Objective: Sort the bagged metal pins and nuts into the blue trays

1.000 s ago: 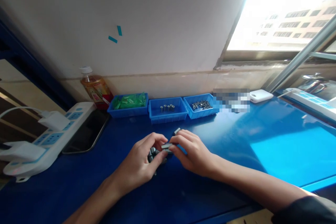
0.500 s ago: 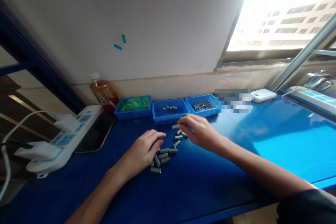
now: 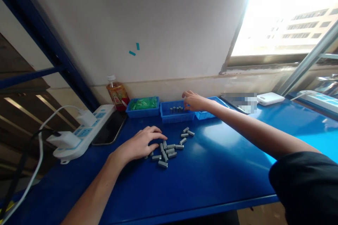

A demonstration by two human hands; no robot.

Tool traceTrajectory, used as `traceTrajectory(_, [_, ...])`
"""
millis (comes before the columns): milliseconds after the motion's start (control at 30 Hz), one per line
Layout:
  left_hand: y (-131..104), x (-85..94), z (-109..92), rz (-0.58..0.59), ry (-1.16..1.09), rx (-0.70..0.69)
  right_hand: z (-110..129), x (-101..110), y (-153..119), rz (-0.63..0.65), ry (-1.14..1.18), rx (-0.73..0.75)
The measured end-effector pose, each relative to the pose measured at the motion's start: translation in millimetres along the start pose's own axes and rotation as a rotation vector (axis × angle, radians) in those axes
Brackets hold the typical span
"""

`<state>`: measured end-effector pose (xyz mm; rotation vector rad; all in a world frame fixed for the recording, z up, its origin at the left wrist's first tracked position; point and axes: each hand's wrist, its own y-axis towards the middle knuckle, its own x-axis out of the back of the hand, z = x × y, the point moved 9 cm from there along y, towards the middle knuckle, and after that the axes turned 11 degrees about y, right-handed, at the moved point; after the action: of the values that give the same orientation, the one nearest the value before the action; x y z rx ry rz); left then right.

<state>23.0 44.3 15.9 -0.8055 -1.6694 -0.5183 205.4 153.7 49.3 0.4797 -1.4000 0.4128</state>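
My left hand (image 3: 144, 143) rests on the blue table at the left side of a loose pile of grey metal hex pieces (image 3: 170, 150), thumb and forefinger apart with nothing held between them. Over the right end of the middle blue tray (image 3: 174, 116) is my right hand (image 3: 192, 101), its fingers bent down and closed; whatever they hold is hidden. Several metal pieces (image 3: 176, 109) stand upright in that tray. A few more hex pieces (image 3: 185, 135) lie scattered between the pile and the trays.
A blue tray with green bags (image 3: 143, 103) stands left, another blue tray (image 3: 207, 115) right, partly behind my forearm. A bottle (image 3: 117, 93), a phone (image 3: 109, 129) and a power strip (image 3: 87, 130) are at the left. A white device (image 3: 270, 98) lies back right.
My right hand has moved from the scattered pieces, where it held a metal piece, up over the middle tray. My left hand has shifted slightly and more of the pile shows. The view has shifted.
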Motion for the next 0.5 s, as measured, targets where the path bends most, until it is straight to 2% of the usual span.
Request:
traceTrajectory(100, [-0.5,1.2,1.2,0.003,0.004,0.014,2.1,-2.8,6.3,0.030,0.021,0.010])
traceTrajectory(167, [-1.2,2.4,1.2,0.008,-0.012,0.023,3.2,4.1,6.4,0.010,0.045,0.024])
traceTrajectory(267, [-1.9,3.4,-4.2,0.024,-0.038,0.004,9.3,27.6,-5.3,-0.129,0.083,0.049])
traceTrajectory(333, [-1.9,2.9,-9.6,0.032,-0.041,-0.029,18.2,44.0,-24.8,-0.277,0.135,0.063])
traceTrajectory(400, [-2.0,1.7,-14.1,0.034,-0.029,-0.071,31.3,50.3,-52.4,-0.410,0.207,0.087])
traceTrajectory(500, [-3.1,3.6,-15.8,-0.010,0.007,-0.116,56.2,35.7,-95.2,-0.518,0.304,0.137])
